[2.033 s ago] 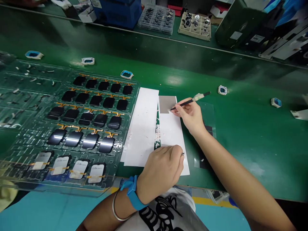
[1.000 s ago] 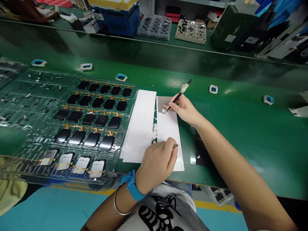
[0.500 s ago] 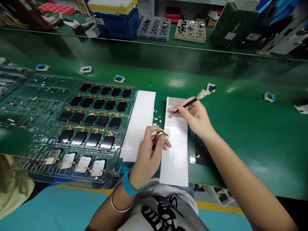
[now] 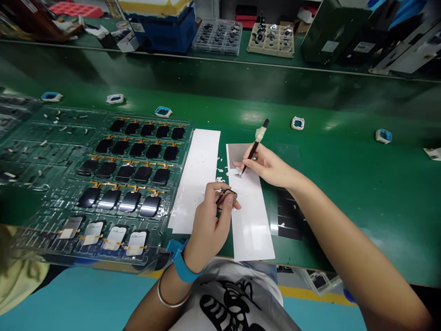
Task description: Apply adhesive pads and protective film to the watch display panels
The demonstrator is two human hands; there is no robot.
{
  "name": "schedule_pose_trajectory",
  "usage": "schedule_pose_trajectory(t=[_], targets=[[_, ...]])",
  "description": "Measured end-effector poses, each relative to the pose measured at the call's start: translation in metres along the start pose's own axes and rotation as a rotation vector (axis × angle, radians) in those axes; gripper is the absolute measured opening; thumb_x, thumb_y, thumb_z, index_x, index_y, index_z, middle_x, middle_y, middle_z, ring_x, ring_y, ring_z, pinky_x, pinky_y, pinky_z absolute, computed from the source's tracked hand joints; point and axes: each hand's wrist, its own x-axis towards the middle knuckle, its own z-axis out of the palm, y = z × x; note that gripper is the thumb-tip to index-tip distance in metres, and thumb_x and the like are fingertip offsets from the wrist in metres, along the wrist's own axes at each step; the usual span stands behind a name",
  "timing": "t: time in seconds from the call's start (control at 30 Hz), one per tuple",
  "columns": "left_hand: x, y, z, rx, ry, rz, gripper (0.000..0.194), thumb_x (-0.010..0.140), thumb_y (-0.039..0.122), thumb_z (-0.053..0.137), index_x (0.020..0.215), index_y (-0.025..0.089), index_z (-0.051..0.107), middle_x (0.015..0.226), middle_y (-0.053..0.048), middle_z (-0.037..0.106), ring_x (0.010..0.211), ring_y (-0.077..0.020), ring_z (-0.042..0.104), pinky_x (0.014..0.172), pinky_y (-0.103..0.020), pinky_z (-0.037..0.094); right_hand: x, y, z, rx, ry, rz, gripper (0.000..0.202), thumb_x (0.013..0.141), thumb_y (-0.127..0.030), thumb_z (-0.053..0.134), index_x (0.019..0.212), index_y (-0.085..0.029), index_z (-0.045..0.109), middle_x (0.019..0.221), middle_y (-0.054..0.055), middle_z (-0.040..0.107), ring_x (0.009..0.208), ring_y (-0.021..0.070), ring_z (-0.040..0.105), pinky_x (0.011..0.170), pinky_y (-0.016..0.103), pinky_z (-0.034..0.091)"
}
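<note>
My left hand (image 4: 212, 220), with a blue wrist strap, pinches a small black-edged display screen (image 4: 228, 195) by its edges. My right hand (image 4: 272, 166) holds black tweezers (image 4: 253, 151), whose upper end is wrapped in pale material. The tips point down over a long white paper strip (image 4: 253, 225) with a grey top end. A tiny dark piece (image 4: 238, 175) shows at the tips; whether it is gripped I cannot tell. A second white paper sheet (image 4: 203, 161) lies left, with white scraps (image 4: 220, 179) between the two.
A clear plastic tray (image 4: 161, 232) with rows of display screens fills the left. Several small white frames, one a blue-centred frame (image 4: 163, 111), sit along the back. A dark sheet (image 4: 288, 216) lies right of the strip. A shelf holds a blue bin (image 4: 165, 34) and part trays.
The tweezers have swung more upright and a little lower and left. The paper strip has turned, its top shifting left and its grey end showing. The screen in my left hand is tilted differently.
</note>
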Motion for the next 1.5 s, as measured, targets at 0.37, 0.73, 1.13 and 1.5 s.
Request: schedule_pose_trajectory(t=[0.37, 0.73, 1.13, 1.5], targets=[[0.005, 0.024, -0.003, -0.338, -0.038, -0.053, 0.009, 0.103, 0.033, 0.043, 0.103, 0.025, 0.039, 0.073, 0.004, 0.065, 0.047, -0.0076, 0.042, 0.050, -0.021, 0.038, -0.057, -0.049, 0.023, 0.178, 0.465, -0.094, 0.018, 0.082, -0.035, 0.075, 0.084, -0.026, 0.060, 0.082, 0.000, 0.069, 0.085, 0.0171, 0.071, 0.071, 0.031, 0.062], [0.004, 0.013, 0.005, -0.316, -0.053, -0.038, 0.009, 0.103, 0.030, 0.047, 0.105, 0.026, 0.039, 0.067, 0.006, 0.050, 0.061, -0.0096, 0.050, 0.055, -0.022, 0.038, -0.084, -0.040, 0.071, 0.265, 0.669, -0.101, 0.014, 0.087, -0.025, 0.069, 0.092, -0.028, 0.056, 0.081, -0.002, 0.067, 0.079, 0.0173, 0.074, 0.065, 0.031, 0.066], [-0.002, 0.008, 0.001, -0.453, -0.114, -0.051, 0.013, 0.104, 0.037, 0.043, 0.109, 0.025, 0.044, 0.075, 0.002, 0.056, 0.067, -0.0105, 0.050, 0.058, -0.020, 0.039, -0.083, -0.037, 0.080, 0.248, 0.611, -0.189, 0.013, 0.088, -0.013, 0.067, 0.091, -0.021, 0.057, 0.077, -0.003, 0.066, 0.078, 0.0173, 0.077, 0.067, 0.025, 0.068], [0.000, 0.011, 0.004, -0.489, -0.107, -0.036, 0.008, 0.105, 0.032, 0.043, 0.105, 0.025, 0.046, 0.075, 0.005, 0.053, 0.067, -0.0066, 0.050, 0.061, -0.015, 0.043, -0.083, -0.035, 0.081, 0.205, 0.603, -0.191, 0.013, 0.088, -0.012, 0.067, 0.091, -0.021, 0.058, 0.078, -0.003, 0.066, 0.079, 0.0169, 0.077, 0.065, 0.024, 0.069]])
